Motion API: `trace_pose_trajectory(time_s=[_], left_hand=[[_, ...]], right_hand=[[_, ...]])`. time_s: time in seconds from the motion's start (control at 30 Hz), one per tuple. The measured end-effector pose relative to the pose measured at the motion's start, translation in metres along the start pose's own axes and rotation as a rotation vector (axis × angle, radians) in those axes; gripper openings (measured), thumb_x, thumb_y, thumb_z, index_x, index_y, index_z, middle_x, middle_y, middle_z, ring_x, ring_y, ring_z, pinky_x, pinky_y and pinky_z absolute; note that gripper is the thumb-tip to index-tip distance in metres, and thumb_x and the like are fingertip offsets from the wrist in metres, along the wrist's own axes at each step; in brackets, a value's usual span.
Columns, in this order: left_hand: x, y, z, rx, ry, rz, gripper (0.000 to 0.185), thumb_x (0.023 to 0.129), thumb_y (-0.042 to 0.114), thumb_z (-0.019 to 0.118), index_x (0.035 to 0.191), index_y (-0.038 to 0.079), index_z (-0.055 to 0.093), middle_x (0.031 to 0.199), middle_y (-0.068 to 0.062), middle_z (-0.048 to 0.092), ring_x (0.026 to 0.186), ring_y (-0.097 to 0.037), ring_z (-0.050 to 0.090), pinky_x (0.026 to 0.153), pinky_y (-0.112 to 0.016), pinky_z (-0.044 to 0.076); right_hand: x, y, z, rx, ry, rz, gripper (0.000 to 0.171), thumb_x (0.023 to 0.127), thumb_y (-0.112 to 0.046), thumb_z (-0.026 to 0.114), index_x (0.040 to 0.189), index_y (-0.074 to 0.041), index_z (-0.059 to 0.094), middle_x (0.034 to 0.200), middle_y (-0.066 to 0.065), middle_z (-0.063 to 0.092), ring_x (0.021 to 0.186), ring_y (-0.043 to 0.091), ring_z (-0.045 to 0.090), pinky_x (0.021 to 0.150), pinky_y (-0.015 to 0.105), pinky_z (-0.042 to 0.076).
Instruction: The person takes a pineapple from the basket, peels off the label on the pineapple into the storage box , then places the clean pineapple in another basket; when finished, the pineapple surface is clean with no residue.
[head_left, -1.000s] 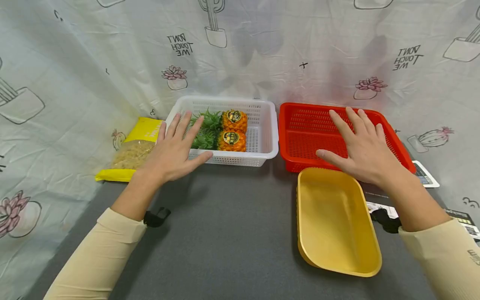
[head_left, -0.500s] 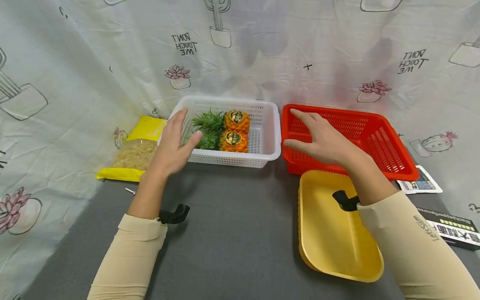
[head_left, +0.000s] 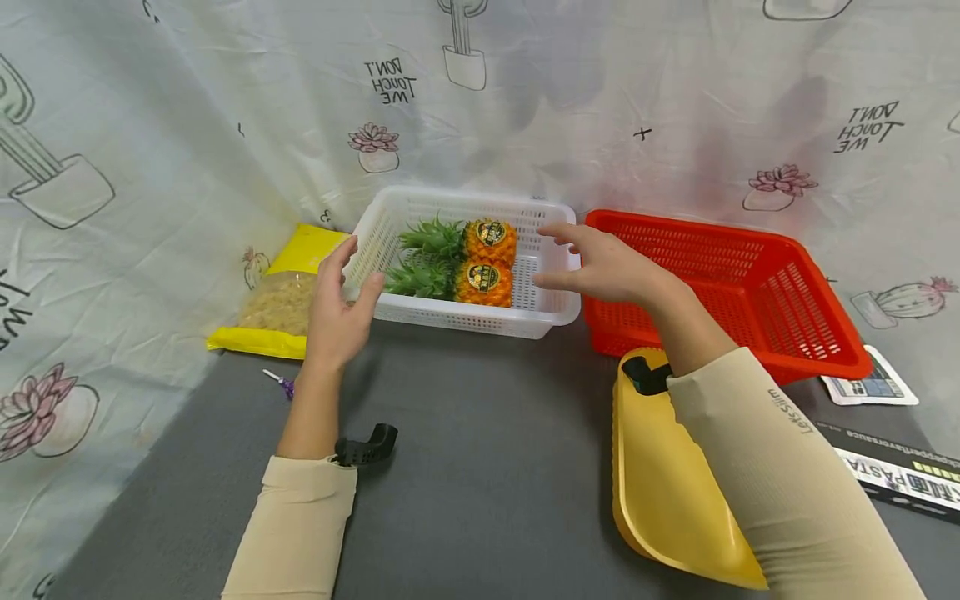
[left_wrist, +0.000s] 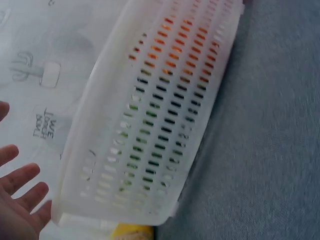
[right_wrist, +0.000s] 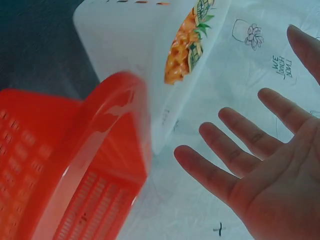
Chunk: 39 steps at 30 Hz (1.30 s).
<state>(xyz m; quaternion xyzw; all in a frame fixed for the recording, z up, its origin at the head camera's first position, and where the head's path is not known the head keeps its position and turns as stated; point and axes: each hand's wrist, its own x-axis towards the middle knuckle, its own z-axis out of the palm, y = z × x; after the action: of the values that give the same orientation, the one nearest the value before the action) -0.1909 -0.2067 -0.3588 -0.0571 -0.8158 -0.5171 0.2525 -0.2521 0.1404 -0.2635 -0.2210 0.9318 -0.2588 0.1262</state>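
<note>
- From the head: the left hand (head_left: pixel 337 312) is up in the air by the left end of a long white plastic basket (head_left: pixel 480 315) full of little holes. Its thumb and fingers are wide apart, and its grip has nothing in it.
- The right hand (head_left: pixel 603 262) is above the basket's right rim. Its thumb and fingers leave a big gap, with nothing held.
- Two bumpy orange pineapples (head_left: pixel 483 283) with spiky green leaves lie side by side in the white basket. Each has one round label.
- One red plastic basket (head_left: pixel 622 337) with holes sits just beside it. One smooth yellow plastic tub (head_left: pixel 667 492) is on the grey table (head_left: pixel 480 458), partly hidden by the right sleeve (head_left: pixel 780 467).
- One shiny yellow bag (head_left: pixel 281 300) with a see-through middle is on the left.
- From the left wrist: five fingers spread wide. The lowest tip is right by the white rim; I can't tell if it touches.
- From the right wrist: five fingers stretch out flat, holding nothing. Orange pineapple skin peeks over the white rim.
</note>
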Motion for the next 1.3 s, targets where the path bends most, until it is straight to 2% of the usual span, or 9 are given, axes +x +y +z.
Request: trace_pose_trajectory(time_s=[0.13, 0.37, 0.43, 0.5, 0.67, 0.77, 0.97, 1.3], left_hand=[[-0.003, -0.007, -0.007, -0.025, 0.035, -0.039, 0.060, 0.100, 0.015, 0.061, 0.156, 0.005, 0.043, 0.155, -0.020, 0.045, 0.145, -0.035, 0.041, 0.121, -0.054, 0.031], [-0.001, -0.015, -0.010, 0.000, 0.196, -0.082, 0.045, 0.097, 0.010, 0.062, 0.142, 0.003, 0.060, 0.145, -0.018, 0.054, 0.134, -0.033, 0.048, 0.113, -0.052, 0.038], [0.002, -0.017, -0.008, 0.006, 0.215, -0.121, 0.044, 0.096, 0.010, 0.062, 0.139, 0.002, 0.062, 0.144, -0.019, 0.053, 0.133, -0.034, 0.047, 0.109, -0.052, 0.040], [0.004, -0.020, -0.005, -0.006, 0.199, -0.186, 0.046, 0.095, 0.011, 0.062, 0.141, 0.001, 0.059, 0.145, -0.020, 0.051, 0.131, -0.033, 0.050, 0.105, -0.048, 0.043], [0.005, -0.026, 0.001, -0.179, 0.113, -0.400, 0.064, 0.099, 0.015, 0.059, 0.158, 0.010, 0.036, 0.154, -0.018, 0.044, 0.127, -0.030, 0.054, 0.096, -0.033, 0.047], [0.005, -0.028, 0.003, -0.284, 0.110, -0.474, 0.067, 0.102, 0.019, 0.057, 0.162, 0.019, 0.027, 0.159, -0.013, 0.042, 0.127, -0.026, 0.052, 0.094, -0.035, 0.046], [0.002, -0.032, 0.007, -0.350, 0.136, -0.513, 0.066, 0.103, 0.021, 0.055, 0.162, 0.027, 0.027, 0.162, -0.006, 0.041, 0.133, -0.022, 0.049, 0.102, -0.044, 0.046], [-0.001, -0.038, 0.012, -0.391, 0.137, -0.514, 0.066, 0.103, 0.018, 0.055, 0.162, 0.025, 0.028, 0.161, -0.007, 0.042, 0.132, -0.024, 0.050, 0.105, -0.047, 0.046]], right_hand=[[0.011, -0.007, 0.005, 0.012, -0.034, -0.008, 0.079, 0.091, -0.038, 0.075, 0.160, -0.022, 0.039, 0.156, 0.013, 0.046, 0.141, 0.034, 0.044, 0.108, 0.060, 0.046], [0.028, -0.018, 0.011, 0.010, -0.104, -0.032, 0.074, 0.090, -0.038, 0.074, 0.156, -0.021, 0.044, 0.155, 0.013, 0.048, 0.141, 0.035, 0.045, 0.108, 0.059, 0.046], [0.033, -0.019, 0.012, 0.001, -0.118, -0.046, 0.073, 0.090, -0.036, 0.074, 0.156, -0.021, 0.045, 0.156, 0.014, 0.048, 0.142, 0.037, 0.045, 0.109, 0.060, 0.045], [0.038, -0.020, 0.012, -0.007, -0.130, -0.054, 0.073, 0.090, -0.034, 0.075, 0.156, -0.020, 0.046, 0.156, 0.015, 0.047, 0.142, 0.038, 0.044, 0.110, 0.061, 0.044], [0.053, -0.026, 0.016, -0.055, -0.169, -0.080, 0.072, 0.089, -0.030, 0.076, 0.155, -0.018, 0.048, 0.157, 0.014, 0.048, 0.141, 0.035, 0.045, 0.112, 0.060, 0.042], [0.063, -0.033, 0.020, -0.119, -0.200, -0.087, 0.071, 0.090, -0.030, 0.077, 0.154, -0.018, 0.050, 0.158, 0.012, 0.048, 0.141, 0.034, 0.047, 0.114, 0.057, 0.041], [0.080, -0.044, 0.026, -0.211, -0.279, -0.078, 0.069, 0.091, -0.026, 0.077, 0.154, -0.020, 0.051, 0.161, 0.008, 0.044, 0.145, 0.033, 0.044, 0.117, 0.055, 0.039], [0.100, -0.051, 0.036, -0.224, -0.356, 0.012, 0.080, 0.088, -0.018, 0.079, 0.159, -0.024, 0.043, 0.164, 0.008, 0.037, 0.144, 0.032, 0.042, 0.113, 0.051, 0.045]])
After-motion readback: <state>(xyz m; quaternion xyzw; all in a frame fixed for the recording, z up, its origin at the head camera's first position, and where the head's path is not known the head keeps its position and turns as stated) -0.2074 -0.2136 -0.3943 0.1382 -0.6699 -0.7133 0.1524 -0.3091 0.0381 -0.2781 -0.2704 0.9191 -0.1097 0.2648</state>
